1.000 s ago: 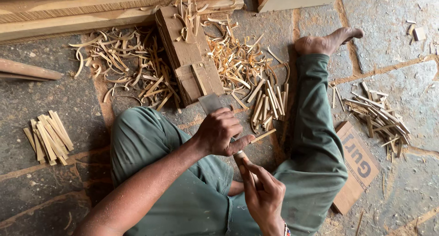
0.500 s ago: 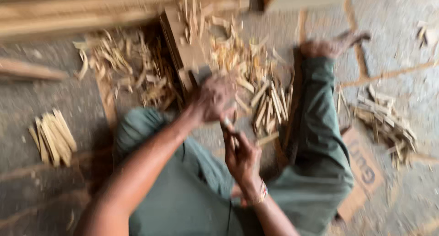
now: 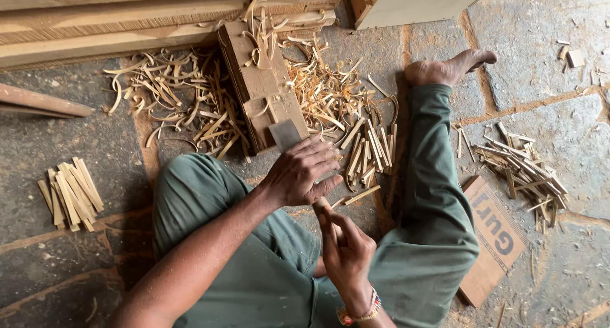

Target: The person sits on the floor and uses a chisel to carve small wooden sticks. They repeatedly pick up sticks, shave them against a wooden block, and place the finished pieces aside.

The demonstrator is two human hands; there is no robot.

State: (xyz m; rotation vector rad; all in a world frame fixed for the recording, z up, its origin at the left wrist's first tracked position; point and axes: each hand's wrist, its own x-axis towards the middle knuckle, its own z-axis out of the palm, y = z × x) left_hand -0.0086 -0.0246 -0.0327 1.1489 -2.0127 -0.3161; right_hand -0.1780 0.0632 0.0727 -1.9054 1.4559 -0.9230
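Note:
I sit on a stone floor in green trousers. My left hand (image 3: 302,172) is closed around a flat grey metal blade (image 3: 284,135) that sticks out past my fingers, over the near end of a wooden block (image 3: 254,80). Just below it, my right hand (image 3: 346,252), with a beaded band at the wrist, grips a short pale wooden stick (image 3: 321,207). The stick's tip points up toward my left palm. The two hands almost touch.
Curled shavings (image 3: 171,99) lie around the block. Bundles of cut sticks lie at the left (image 3: 70,194), by my right leg (image 3: 368,150) and at the right (image 3: 527,175). A cardboard piece (image 3: 495,239) lies right, planks (image 3: 127,23) at the back.
My left hand shot forward with the blade half a second ago, in a blur, and is now back near the stick. My right hand keeps its hold on the stick.

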